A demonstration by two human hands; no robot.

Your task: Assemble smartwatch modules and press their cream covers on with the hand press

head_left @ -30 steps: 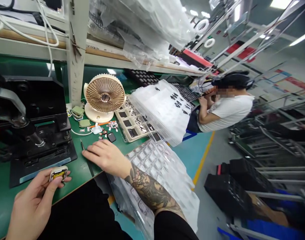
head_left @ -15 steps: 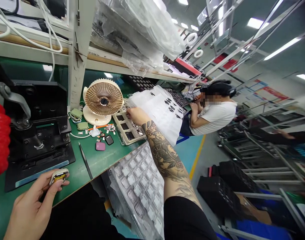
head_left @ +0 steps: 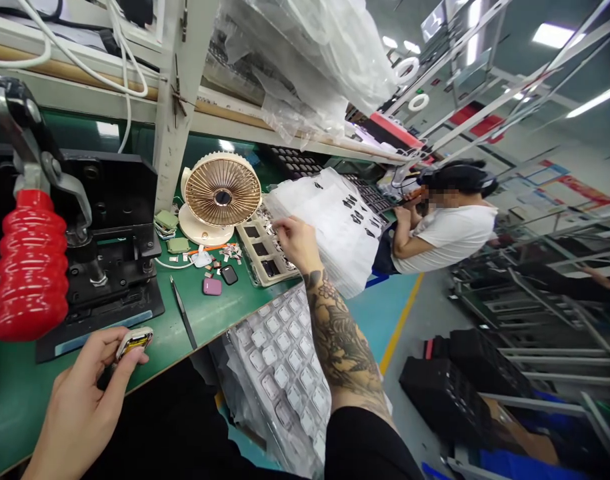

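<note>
My left hand (head_left: pixel 92 383) is closed on a small white device case (head_left: pixel 135 340) near the bench's front edge. The case is open on one side, and something yellow shows inside it. My right hand (head_left: pixel 297 241) is raised over the beige compartment tray (head_left: pixel 259 270), with thumb and fingers drawn together. Anything pinched there is too small to make out. Loose small parts lie in the tray's far compartments. Between the hands, black tweezers (head_left: pixel 183 313), a purple case (head_left: pixel 211 287) and a dark case (head_left: pixel 229 275) lie on the green bench.
A fan (head_left: pixel 222 193) stands behind the tray. At left is a black press fixture with a red handle (head_left: pixel 31 267). White sheets (head_left: pixel 329 227) bearing black parts lie to the right. Below the bench edge is a stack of clear trays (head_left: pixel 285 360). A co-worker (head_left: pixel 445 227) sits farther along.
My right hand has lifted from among the tray's small parts and drawn back slightly to the right. My left hand keeps hold of the case. The view has turned somewhat left.
</note>
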